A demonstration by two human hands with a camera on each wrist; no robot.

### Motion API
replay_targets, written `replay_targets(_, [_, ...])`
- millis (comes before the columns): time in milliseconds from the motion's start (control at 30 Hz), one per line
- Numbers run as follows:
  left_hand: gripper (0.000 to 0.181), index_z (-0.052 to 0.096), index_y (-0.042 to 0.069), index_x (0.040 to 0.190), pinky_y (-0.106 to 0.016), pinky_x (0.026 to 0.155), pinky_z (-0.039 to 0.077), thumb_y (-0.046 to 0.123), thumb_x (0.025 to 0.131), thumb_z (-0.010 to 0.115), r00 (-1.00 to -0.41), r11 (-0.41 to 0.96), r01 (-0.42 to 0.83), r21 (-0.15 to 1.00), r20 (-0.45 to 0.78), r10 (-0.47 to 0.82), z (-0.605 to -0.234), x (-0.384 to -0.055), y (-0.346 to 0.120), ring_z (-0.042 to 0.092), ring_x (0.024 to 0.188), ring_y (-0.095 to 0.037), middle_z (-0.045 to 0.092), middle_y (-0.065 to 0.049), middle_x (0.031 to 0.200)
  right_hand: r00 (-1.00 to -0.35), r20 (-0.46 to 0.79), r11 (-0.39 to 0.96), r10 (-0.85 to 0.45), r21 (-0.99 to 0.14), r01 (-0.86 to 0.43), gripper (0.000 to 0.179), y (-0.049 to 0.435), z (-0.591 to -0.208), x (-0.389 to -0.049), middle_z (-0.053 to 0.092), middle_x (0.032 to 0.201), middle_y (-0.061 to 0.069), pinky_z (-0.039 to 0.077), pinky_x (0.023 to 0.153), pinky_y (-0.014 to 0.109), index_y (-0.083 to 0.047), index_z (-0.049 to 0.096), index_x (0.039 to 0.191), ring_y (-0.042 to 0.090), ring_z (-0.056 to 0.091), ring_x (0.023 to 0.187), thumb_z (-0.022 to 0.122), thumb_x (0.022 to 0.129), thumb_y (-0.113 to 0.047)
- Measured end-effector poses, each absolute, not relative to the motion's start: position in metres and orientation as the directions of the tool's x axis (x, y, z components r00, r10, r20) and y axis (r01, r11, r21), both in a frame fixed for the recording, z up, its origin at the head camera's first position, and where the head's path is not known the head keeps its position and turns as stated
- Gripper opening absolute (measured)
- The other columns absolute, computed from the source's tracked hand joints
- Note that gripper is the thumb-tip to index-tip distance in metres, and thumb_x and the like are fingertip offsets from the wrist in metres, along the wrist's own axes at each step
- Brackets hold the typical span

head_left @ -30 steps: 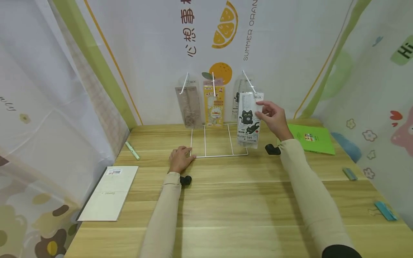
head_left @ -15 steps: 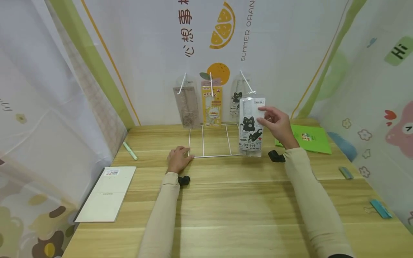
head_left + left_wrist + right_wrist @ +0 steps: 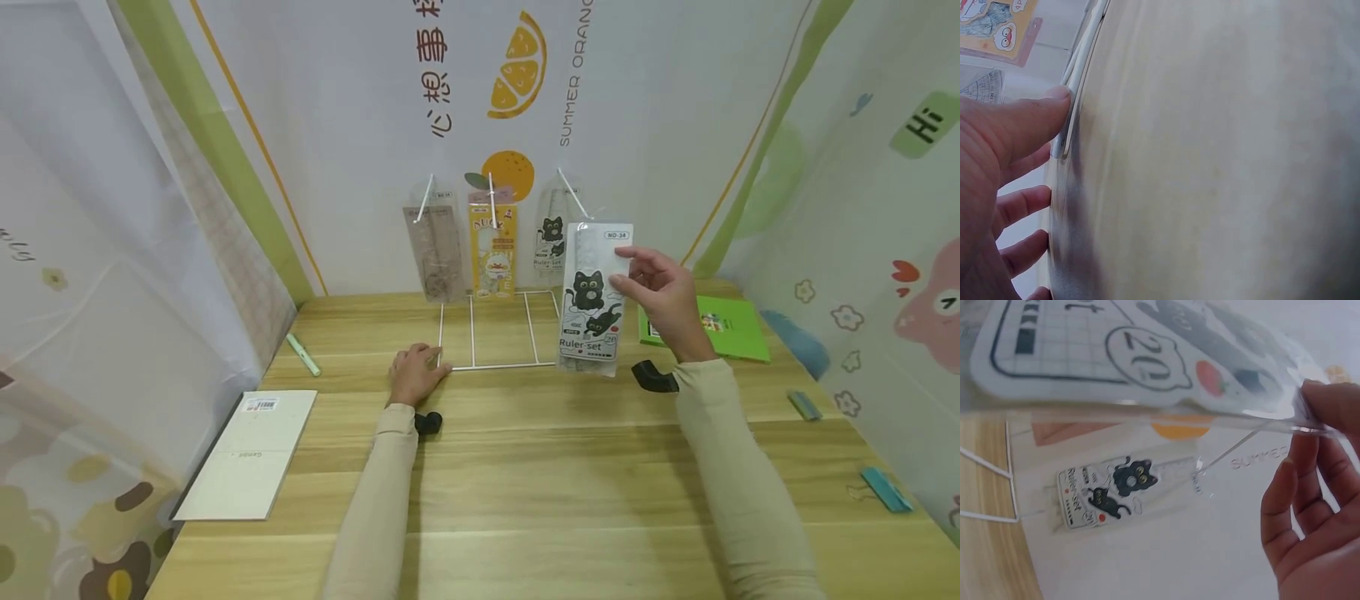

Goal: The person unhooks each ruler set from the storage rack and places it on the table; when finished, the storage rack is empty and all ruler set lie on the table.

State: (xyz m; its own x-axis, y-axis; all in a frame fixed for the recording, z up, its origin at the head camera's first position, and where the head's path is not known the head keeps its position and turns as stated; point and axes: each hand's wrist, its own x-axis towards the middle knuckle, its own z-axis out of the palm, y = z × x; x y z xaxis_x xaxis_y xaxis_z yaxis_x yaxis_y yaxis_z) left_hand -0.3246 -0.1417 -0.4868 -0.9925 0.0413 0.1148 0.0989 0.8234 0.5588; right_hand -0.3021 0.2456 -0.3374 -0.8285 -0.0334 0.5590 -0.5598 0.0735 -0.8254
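My right hand pinches the right edge of a ruler set pack printed with black cats. The pack is upright in front of the right hook of a white wire display rack; I cannot tell whether it touches the hook tip. Another ruler set pack hangs further back on that hook. My left hand holds the rack's front left corner, thumb against the wire and index finger behind it. A yellow duck pack hangs on the middle hook and a brownish-grey pack on the left one.
A pale notebook and a light green pen lie on the left of the wooden table. At right are a green book, a small grey-green item and a teal binder clip. A printed curtain stands behind the rack.
My right hand has drawn the ruler set pack forward and to the right, away from the hook. The left hand has stayed at the rack's corner.
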Motion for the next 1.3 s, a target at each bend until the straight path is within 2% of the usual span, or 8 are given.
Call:
replay_targets(133, [0.049, 0.063, 0.009, 0.137, -0.061, 0.109, 0.029, 0.034, 0.095, 0.07, -0.992, 0.819, 0.104, 0.565, 0.12, 0.044, -0.487, -0.325, -0.142, 0.043, 0.131, -0.044, 0.05, -0.018, 0.147, -0.866, 0.499, 0.06, -0.033, -0.864, -0.5, 0.039, 0.25, -0.335, -0.289, 0.061, 0.084, -0.001, 0.048, 0.068, 0.017, -0.007, 0.068, 0.126, 0.01, 0.055, 0.071, 0.074, 0.089, 0.0])
replay_targets(367, [0.049, 0.063, 0.01, 0.136, -0.061, 0.109, 0.029, 0.035, 0.095, 0.07, -0.99, 0.816, 0.115, 0.566, 0.133, 0.047, -0.487, -0.326, -0.14, 0.043, 0.13, -0.044, 0.051, -0.018, 0.146, -0.933, 0.344, 0.201, -0.105, -0.912, -0.358, 0.039, 0.271, -0.351, -0.27, 0.064, 0.081, -0.006, 0.046, 0.064, 0.019, -0.008, 0.067, 0.129, 0.01, 0.052, 0.068, 0.074, 0.091, -0.004])
replay_targets(467, [0.05, 0.063, 0.01, 0.137, -0.061, 0.109, 0.029, 0.036, 0.095, 0.07, -0.99, 0.819, 0.113, 0.563, 0.133, 0.046, -0.486, -0.327, -0.14, 0.043, 0.13, -0.044, 0.051, -0.017, 0.146, -0.968, 0.212, 0.261, -0.135, -0.935, -0.241, 0.04, 0.282, -0.365, -0.265, 0.065, 0.083, -0.007, 0.05, 0.07, 0.022, -0.009, 0.065, 0.13, 0.01, 0.057, 0.074, 0.075, 0.092, -0.012])
replay_targets(600, [0.05, 0.064, 0.01, 0.136, -0.061, 0.109, 0.029, 0.037, 0.095, 0.07, -0.99, 0.818, 0.113, 0.563, 0.135, 0.044, -0.487, -0.329, -0.14, 0.044, 0.129, -0.044, 0.051, -0.017, 0.146, -0.989, -0.015, 0.365, -0.15, -0.93, -0.041, 0.05, 0.296, -0.39, -0.261, 0.064, 0.082, -0.008, 0.049, 0.08, 0.03, -0.009, 0.059, 0.136, 0.011, 0.059, 0.084, 0.076, 0.092, -0.026])
replay_targets(767, [0.049, 0.065, 0.01, 0.135, -0.061, 0.108, 0.029, 0.037, 0.094, 0.07, -0.99, 0.81, 0.114, 0.575, 0.138, 0.041, -0.487, -0.33, -0.141, 0.044, 0.128, -0.044, 0.051, -0.017, 0.146, -0.971, -0.182, 0.457, -0.158, -0.885, 0.091, 0.061, 0.304, -0.424, -0.262, 0.063, 0.082, -0.007, 0.046, 0.077, 0.033, -0.002, 0.053, 0.143, 0.012, 0.055, 0.084, 0.076, 0.091, -0.026])
replay_targets(1000, [0.049, 0.064, 0.009, 0.135, -0.061, 0.108, 0.028, 0.035, 0.094, 0.071, -0.991, 0.806, 0.108, 0.581, 0.127, 0.042, -0.486, -0.326, -0.14, 0.043, 0.129, -0.045, 0.051, -0.019, 0.145, -0.945, -0.268, 0.452, -0.19, -0.878, 0.158, 0.058, 0.307, -0.449, -0.261, 0.063, 0.081, -0.005, 0.044, 0.062, 0.024, 0.005, 0.051, 0.14, 0.009, 0.052, 0.069, 0.074, 0.091, -0.015])
replay_targets(1133, [0.048, 0.065, 0.008, 0.135, -0.061, 0.107, 0.028, 0.033, 0.094, 0.071, -0.99, 0.804, 0.111, 0.585, 0.132, 0.041, -0.486, -0.325, -0.141, 0.043, 0.129, -0.045, 0.051, -0.019, 0.145, -0.938, -0.277, 0.443, -0.206, -0.881, 0.163, 0.056, 0.307, -0.455, -0.259, 0.062, 0.079, -0.003, 0.047, 0.063, 0.024, 0.008, 0.051, 0.138, 0.01, 0.056, 0.07, 0.073, 0.09, -0.01])
replay_targets(1300, [0.047, 0.065, 0.007, 0.134, -0.062, 0.107, 0.029, 0.032, 0.094, 0.071, -0.99, 0.802, 0.112, 0.587, 0.136, 0.039, -0.486, -0.324, -0.141, 0.043, 0.129, -0.045, 0.051, -0.019, 0.145, -0.948, -0.27, 0.523, -0.167, -0.839, 0.147, 0.052, 0.305, -0.463, -0.255, 0.059, 0.083, 0.002, 0.048, 0.068, 0.027, 0.007, 0.055, 0.134, 0.016, 0.055, 0.075, 0.074, 0.089, -0.01])
